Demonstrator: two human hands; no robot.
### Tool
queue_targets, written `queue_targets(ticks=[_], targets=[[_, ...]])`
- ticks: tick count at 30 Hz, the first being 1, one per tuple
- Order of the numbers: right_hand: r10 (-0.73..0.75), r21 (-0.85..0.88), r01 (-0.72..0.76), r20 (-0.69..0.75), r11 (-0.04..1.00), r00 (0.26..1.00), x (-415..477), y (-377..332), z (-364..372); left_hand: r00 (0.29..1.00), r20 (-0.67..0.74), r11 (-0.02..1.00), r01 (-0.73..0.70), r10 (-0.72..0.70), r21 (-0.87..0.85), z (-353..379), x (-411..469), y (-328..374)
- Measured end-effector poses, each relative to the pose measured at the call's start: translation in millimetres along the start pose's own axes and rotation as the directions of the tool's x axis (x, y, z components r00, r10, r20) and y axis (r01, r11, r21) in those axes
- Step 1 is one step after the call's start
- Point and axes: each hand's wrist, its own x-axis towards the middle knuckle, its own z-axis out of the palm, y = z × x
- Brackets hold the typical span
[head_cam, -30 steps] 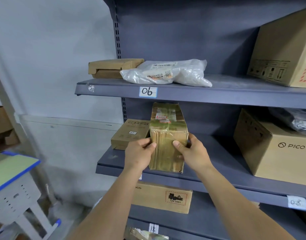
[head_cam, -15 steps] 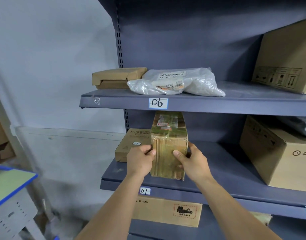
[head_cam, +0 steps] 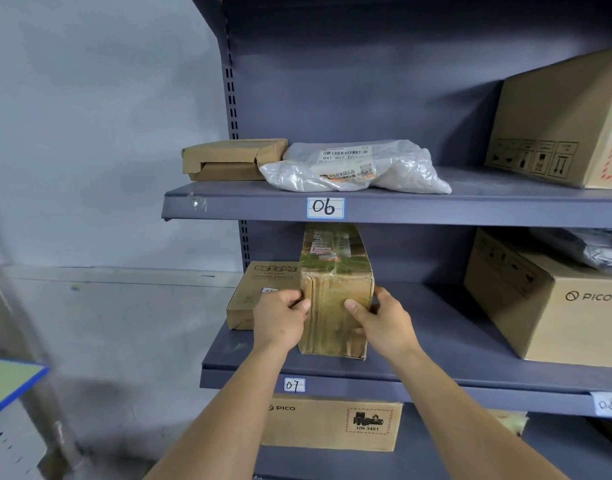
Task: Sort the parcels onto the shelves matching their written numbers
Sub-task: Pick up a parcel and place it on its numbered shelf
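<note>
Lying at the left end of the 06 shelf [head_cam: 471, 183], a flat box [head_cam: 228, 161] is touching a white bag [head_cam: 353, 168] just to its right. Below, at the left end of the 07 shelf [head_cam: 436, 341], a small box [head_cam: 249, 296] is sitting towards the back, with a small white tag showing on its top. The left grip [head_cam: 280, 318] is reaching in front of that box and curling round the left side of the parcel [head_cam: 335, 296]. Its thumb is lying on the near face, and the other fingers are hiding behind the edge.

The parcel, a tall brown box wrapped in shiny tape, is standing upright on the 07 shelf near the front edge. It is sitting just beside the small box, with the 07 label [head_cam: 294, 385] showing on the edge below its left corner. The right grip [head_cam: 384, 322] is clasping the parcel's right side, thumb pressing the near face and fingers wrapping round the far side. Both grips are holding only the parcel.

Further right and well apart, a PICO box [head_cam: 554, 306] is occupying the 07 shelf, with a dark bag [head_cam: 595, 247] lying on it. A big box [head_cam: 561, 126] is standing at the right end of the 06 shelf. An 08 label [head_cam: 607, 405] is sticking to the front edge at the far right.
</note>
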Motion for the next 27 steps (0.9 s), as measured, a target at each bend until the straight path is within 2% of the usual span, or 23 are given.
queue_targets(ticks=[11, 17, 21, 27], targets=[[0.021, -0.024, -0.021, -0.017, 0.999, 1.000, -3, -3, 4, 1.000, 0.001, 1.000, 0.005, -0.005, -0.008, -2, -2, 4], [0.058, -0.003, -0.058, -0.017, 0.998, 0.998, -10, 1, 8, 0.999, 0.028, 0.991, -0.035, 0.032, 0.126, -3, -13, 1], [0.097, 0.046, -0.097, 0.009, 0.994, 0.995, -21, 4, 8, 0.996, 0.090, 0.990, -0.026, 0.014, 0.137, -3, -23, -2], [0.134, -0.091, -0.129, 0.047, 0.987, 0.990, -42, 10, 10, 0.985, 0.171, 0.975, -0.032, -0.007, 0.220, -17, -38, -15]])
